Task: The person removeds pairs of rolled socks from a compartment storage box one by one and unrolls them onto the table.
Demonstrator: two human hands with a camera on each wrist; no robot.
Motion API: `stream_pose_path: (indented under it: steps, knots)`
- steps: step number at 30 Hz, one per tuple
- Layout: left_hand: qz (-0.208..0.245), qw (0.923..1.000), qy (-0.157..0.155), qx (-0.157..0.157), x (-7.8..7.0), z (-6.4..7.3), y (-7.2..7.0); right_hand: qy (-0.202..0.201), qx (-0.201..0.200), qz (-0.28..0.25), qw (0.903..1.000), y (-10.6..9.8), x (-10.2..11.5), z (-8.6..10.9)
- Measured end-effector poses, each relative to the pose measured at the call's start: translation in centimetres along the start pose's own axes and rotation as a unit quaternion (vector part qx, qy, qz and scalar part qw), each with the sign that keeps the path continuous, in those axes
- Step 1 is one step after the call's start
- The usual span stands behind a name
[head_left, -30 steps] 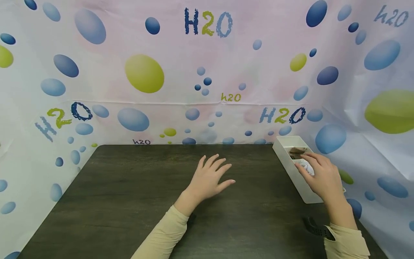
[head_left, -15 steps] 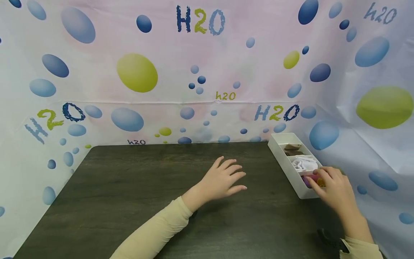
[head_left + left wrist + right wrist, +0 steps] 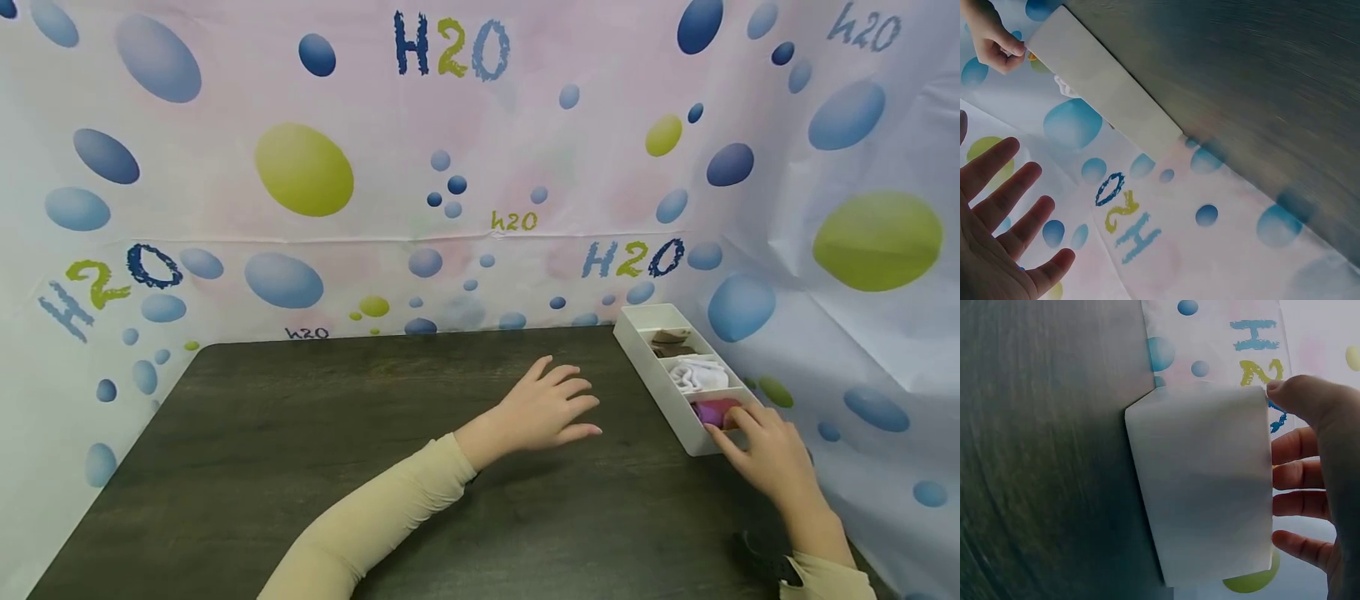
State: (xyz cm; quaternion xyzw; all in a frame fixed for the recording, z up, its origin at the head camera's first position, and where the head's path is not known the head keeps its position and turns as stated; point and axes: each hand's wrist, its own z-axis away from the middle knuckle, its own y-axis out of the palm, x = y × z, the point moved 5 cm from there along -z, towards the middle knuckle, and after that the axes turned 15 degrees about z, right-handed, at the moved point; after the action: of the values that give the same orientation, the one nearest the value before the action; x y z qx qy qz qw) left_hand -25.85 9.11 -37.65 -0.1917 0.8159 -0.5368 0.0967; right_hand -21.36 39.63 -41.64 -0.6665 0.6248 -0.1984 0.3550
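Note:
My right hand [image 3: 776, 458] reaches into the nearest compartment of a long white divided box [image 3: 654, 385] at the table's right. Its fingertips are at a pink-purple folded item [image 3: 711, 411] there; I cannot tell whether they pinch anything. In the right wrist view, the thumb [image 3: 1297, 394] and spread fingers [image 3: 1300, 506] show at the rim of the box's end wall [image 3: 1204, 487]. Crumpled white fabric [image 3: 699, 375] fills the middle compartment, with folded brown items [image 3: 671, 343] farther back. Over the table's middle, my left hand [image 3: 543, 408] hovers with fingers spread, holding nothing.
The dark wood-look table [image 3: 300, 467] meets a printed backdrop [image 3: 450, 125] with blue and green spots behind and at the sides. The box stands close to the right-hand backdrop. A black strap [image 3: 757, 558] hangs by the right wrist.
My right hand has moved from over the middle of the box to the nearest compartment, lowering its fingertips in. My left hand has drifted right, still spread. The view has shifted slightly.

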Motion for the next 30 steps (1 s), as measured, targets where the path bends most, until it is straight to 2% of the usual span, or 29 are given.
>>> stream_pose_path:
  steps: [7, 12, 17, 21, 25, 30]
  knots:
    - [0.026, 0.9996, -0.012, 0.004, -0.5, -3.3, 1.6, 0.013, -0.027, -0.024, 0.9993, 0.0, -0.3, 0.6]
    - [0.034, 0.9993, -0.014, 0.002, -1.2, -5.8, 2.9, 0.029, -0.023, -0.03, 0.9989, 0.1, -0.7, 0.9]
    - [0.036, 0.9989, -0.023, -0.018, -2.1, -8.2, 4.0, 0.039, -0.018, -0.038, 0.9984, 0.3, -1.3, 1.3]
    - [0.033, 0.9984, -0.027, -0.037, -2.9, -10.1, 5.1, 0.032, -0.048, -0.05, 0.9971, 0.2, -1.8, 1.6]
    - [0.044, 0.997, -0.056, -0.03, -3.3, -11.6, 6.2, 0.031, -0.066, -0.052, 0.996, 0.2, -2.0, 1.8]
    - [0.082, 0.9911, -0.105, 0.005, -3.5, -13.1, 8.3, 0.038, -0.068, -0.046, 0.9959, 0.3, -1.8, 1.6]
